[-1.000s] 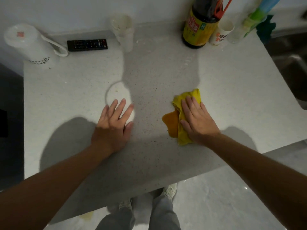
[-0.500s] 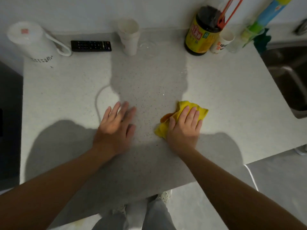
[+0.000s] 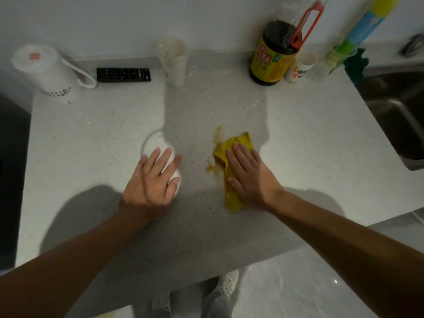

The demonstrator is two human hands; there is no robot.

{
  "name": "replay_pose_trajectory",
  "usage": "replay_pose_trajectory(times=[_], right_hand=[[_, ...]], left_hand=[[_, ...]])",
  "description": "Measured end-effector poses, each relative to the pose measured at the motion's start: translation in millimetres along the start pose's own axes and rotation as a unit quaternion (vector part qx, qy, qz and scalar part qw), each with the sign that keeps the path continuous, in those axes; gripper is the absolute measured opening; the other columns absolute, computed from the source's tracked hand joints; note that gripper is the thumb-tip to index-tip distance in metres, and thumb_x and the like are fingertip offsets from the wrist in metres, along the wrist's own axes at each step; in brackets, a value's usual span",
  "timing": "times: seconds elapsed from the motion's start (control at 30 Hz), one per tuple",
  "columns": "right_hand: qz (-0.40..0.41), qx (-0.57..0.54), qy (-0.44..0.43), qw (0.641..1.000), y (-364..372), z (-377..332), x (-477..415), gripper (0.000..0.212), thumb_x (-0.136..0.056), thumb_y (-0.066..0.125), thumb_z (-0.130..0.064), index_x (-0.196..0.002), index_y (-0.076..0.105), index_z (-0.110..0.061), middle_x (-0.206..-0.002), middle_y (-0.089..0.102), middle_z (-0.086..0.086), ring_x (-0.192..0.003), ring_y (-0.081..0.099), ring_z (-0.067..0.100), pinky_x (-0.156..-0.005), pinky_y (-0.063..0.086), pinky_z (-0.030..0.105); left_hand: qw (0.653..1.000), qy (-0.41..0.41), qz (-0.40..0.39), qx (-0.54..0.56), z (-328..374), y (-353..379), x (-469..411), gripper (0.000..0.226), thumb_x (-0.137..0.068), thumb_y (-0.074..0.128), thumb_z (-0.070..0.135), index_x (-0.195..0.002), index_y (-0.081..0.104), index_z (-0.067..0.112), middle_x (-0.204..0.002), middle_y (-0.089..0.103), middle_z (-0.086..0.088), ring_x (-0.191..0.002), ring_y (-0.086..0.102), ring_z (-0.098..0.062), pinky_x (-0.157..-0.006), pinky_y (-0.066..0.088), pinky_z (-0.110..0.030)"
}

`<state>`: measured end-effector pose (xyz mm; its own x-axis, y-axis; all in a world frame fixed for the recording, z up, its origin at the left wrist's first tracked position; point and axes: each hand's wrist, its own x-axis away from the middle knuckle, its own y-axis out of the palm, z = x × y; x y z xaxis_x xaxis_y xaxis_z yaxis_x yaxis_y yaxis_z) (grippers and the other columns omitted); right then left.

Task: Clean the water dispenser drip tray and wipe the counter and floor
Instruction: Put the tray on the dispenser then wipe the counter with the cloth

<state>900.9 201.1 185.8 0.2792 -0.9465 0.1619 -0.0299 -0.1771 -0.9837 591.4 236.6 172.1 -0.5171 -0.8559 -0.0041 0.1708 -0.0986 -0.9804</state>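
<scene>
The right hand (image 3: pixel 249 177) is pressed flat, fingers together, on the yellow cloth (image 3: pixel 231 171), mid-counter (image 3: pixel 321 145). An orange-brown smear (image 3: pixel 214 165) is now exposed at the cloth's left edge; half a second ago none was seen there, so wiping is judged unfinished. The left hand (image 3: pixel 150 180), fingers spread, has stayed braced flat, holding nothing.

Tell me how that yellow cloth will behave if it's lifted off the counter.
The crumpled yellow cloth under the right hand is folded and wrinkled, so probably limp and light. Brownish smears beside it suggest it's damp and may drip.
</scene>
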Motion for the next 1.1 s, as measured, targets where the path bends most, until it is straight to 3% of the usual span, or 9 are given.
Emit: replay_pose_trajectory(times=[0.1,0.27,0.43,0.53,0.67,0.83,0.97,1.1], right_hand=[[0.034,-0.031,0.058,0.997,16.5,-41.4,50.7,0.075,-0.103,0.04,-0.052,-0.161,0.027,-0.006,-0.169,0.022,0.019,-0.157,0.017,0.036,-0.124,0.02,0.058],[0.029,-0.051,0.263,0.963,24.7,-113.6,60.8,0.076,-0.101,0.035,-0.052,-0.159,0.031,-0.003,-0.165,0.03,0.024,-0.152,0.027,0.042,-0.124,0.022,0.057],[0.063,-0.07,0.335,0.937,11.4,-84.5,-1.6,0.076,-0.102,0.033,-0.05,-0.16,0.025,-0.001,-0.167,0.023,0.024,-0.156,0.018,0.037,-0.125,0.012,0.054],[0.038,-0.055,0.277,0.958,1.4,-33.5,-50.6,0.076,-0.105,0.025,-0.053,-0.163,0.014,-0.006,-0.171,0.012,0.02,-0.159,0.008,0.033,-0.127,0.006,0.052],[-0.008,0.003,0.054,0.998,-13.1,24.2,-107.7,0.081,-0.099,0.009,-0.059,-0.165,0.004,-0.013,-0.173,0.002,0.013,-0.159,0.001,0.029,-0.128,0.003,0.048],[-0.016,0.059,-0.108,0.992,-21.3,36.9,-120.4,0.08,-0.101,0.008,-0.058,-0.164,0.008,-0.009,-0.171,0.009,0.019,-0.158,0.007,0.035,-0.128,0.009,0.052],[-0.012,0.071,-0.15,0.986,-8.5,20.6,-69.5,0.074,-0.105,0.016,-0.055,-0.164,0.009,-0.01,-0.172,0.008,0.017,-0.159,0.007,0.033,-0.128,0.011,0.051],[-0.009,0.031,-0.074,0.997,11.8,-21.6,12.6,0.073,-0.107,0.017,-0.055,-0.163,0.016,-0.008,-0.171,0.012,0.017,-0.158,0.009,0.034,-0.123,0.023,0.057]], left_hand=[[1.0,0.006,-0.012,-0.008,0.1,-5.1,1.6,0.058,-0.105,0.03,0.04,-0.159,0.037,0.018,-0.164,0.037,-0.014,-0.152,0.031,-0.039,-0.124,0.024,-0.055],[0.998,-0.019,0.0,0.056,1.6,-17.5,11.6,0.054,-0.104,0.041,0.037,-0.15,0.051,0.01,-0.159,0.045,-0.016,-0.147,0.04,-0.038,-0.123,0.028,-0.054],[0.997,-0.063,-0.033,-0.026,-8.1,-17.6,23.2,0.064,-0.101,0.037,0.049,-0.158,0.04,0.02,-0.164,0.038,-0.015,-0.152,0.032,-0.04,-0.122,0.025,-0.056],[0.996,-0.075,-0.038,0.0,-12.7,-13.2,20.6,0.067,-0.099,0.035,0.051,-0.158,0.04,0.021,-0.166,0.035,-0.015,-0.153,0.029,-0.041,-0.122,0.023,-0.058],[0.998,-0.057,-0.017,-0.012,-13.4,-6.7,17.1,0.068,-0.096,0.036,0.051,-0.152,0.049,0.016,-0.161,0.04,-0.018,-0.147,0.038,-0.047,-0.116,0.03,-0.062],[0.995,-0.079,-0.057,-0.002,-18.5,-4.4,19.2,0.072,-0.098,0.019,0.059,-0.163,0.023,0.029,-0.173,0.013,-0.004,-0.159,0.012,-0.034,-0.126,0.007,-0.052],[0.996,-0.078,-0.052,-0.004,-15.8,-8.2,20.7,0.067,-0.102,0.027,0.054,-0.162,0.029,0.025,-0.171,0.022,-0.008,-0.157,0.018,-0.036,-0.127,0.011,-0.054],[0.997,-0.07,-0.043,-0.014,-12.1,-13.4,23.7,0.064,-0.103,0.038,0.048,-0.16,0.037,0.02,-0.167,0.033,-0.013,-0.154,0.027,-0.039,-0.124,0.02,-0.056]])
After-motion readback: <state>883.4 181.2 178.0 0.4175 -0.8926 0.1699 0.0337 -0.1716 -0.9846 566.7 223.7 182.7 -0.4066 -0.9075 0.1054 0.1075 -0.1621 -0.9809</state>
